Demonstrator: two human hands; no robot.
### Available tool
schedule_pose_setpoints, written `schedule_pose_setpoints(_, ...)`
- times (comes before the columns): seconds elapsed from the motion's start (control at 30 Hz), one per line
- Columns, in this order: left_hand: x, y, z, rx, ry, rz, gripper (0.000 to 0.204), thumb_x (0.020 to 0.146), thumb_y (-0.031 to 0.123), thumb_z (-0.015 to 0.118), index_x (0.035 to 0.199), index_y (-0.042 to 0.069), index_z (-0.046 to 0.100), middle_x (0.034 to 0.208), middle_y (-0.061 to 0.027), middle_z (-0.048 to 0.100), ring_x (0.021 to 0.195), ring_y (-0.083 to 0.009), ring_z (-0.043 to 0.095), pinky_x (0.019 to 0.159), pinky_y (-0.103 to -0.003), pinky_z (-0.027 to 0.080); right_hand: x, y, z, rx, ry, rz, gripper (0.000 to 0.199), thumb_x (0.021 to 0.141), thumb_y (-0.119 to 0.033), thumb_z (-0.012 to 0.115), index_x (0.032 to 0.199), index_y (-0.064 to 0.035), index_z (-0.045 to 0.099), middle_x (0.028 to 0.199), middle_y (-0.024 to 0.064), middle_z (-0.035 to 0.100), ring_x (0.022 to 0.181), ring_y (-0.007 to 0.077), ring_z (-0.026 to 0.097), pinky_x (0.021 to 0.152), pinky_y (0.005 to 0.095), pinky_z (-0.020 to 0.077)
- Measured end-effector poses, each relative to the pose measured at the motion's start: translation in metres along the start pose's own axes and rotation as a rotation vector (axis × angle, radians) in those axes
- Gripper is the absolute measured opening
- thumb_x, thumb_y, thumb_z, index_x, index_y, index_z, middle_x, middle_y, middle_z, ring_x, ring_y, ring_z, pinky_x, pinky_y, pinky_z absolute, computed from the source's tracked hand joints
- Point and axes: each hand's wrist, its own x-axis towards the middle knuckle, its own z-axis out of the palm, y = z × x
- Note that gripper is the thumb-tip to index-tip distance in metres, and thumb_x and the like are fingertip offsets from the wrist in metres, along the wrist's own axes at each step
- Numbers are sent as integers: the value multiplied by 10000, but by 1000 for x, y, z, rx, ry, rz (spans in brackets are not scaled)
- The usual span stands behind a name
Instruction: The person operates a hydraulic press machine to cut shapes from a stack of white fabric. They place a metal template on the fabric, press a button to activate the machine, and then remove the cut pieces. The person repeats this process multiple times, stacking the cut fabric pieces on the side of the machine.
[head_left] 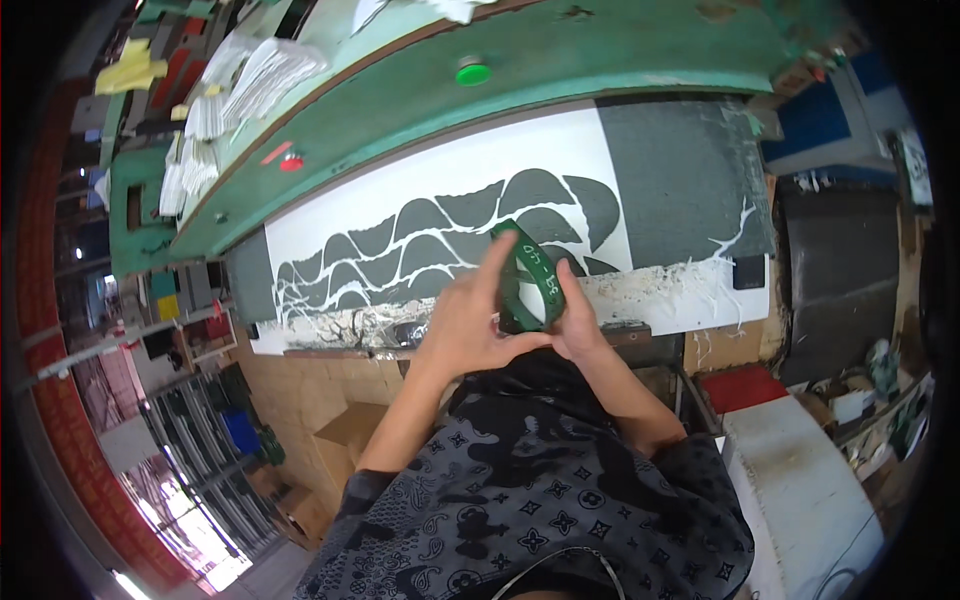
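Note:
Between my two hands is a green cutting die (546, 290), a narrow curved metal band bent into a pointed loop and tilted over the work surface. My left hand (468, 318) grips its left side, with the index finger stretched along the upper end and the thumb at the lower end. On the other side, my right hand (577, 325) holds it with fingers and thumb closed round the edge. Beyond the hands lies a white sheet (450, 165) with rows of curved, leaf-like openings. Dark grey-green board (675, 185) shows through them and to the right.
A green machine beam (385, 115) spans above the sheet, bearing a red button (291, 162) and a green button (473, 74). White cut pieces (270, 82) are stacked on its left. Torn scraps (690, 280) line the near edge. A pale tabletop (795, 470) stands at right.

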Motion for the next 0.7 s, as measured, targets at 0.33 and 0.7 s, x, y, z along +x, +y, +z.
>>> schedule_pose_setpoints(0.33, -84, -16, -17, -566, 144, -348, 548, 821, -45, 723, 1352, -41, 589, 1310, -136, 685, 1136, -175, 671, 958, -312, 539, -7, 56, 43, -552, -334, -168, 520, 992, -323, 596, 1261, 120, 639, 1140, 146, 718, 1063, 187, 681, 912, 320, 540)
schedule_pose_setpoints(0.7, -171, -63, -87, -643, 474, -316, 341, 789, -93, 764, 1122, -63, 697, 1070, -120, 756, 943, -157, 727, 794, -283, 598, -5, 168, 133, -848, -318, -357, 482, 825, -254, 748, 1150, 98, 698, 1045, 157, 746, 967, 200, 698, 877, 318, 538)
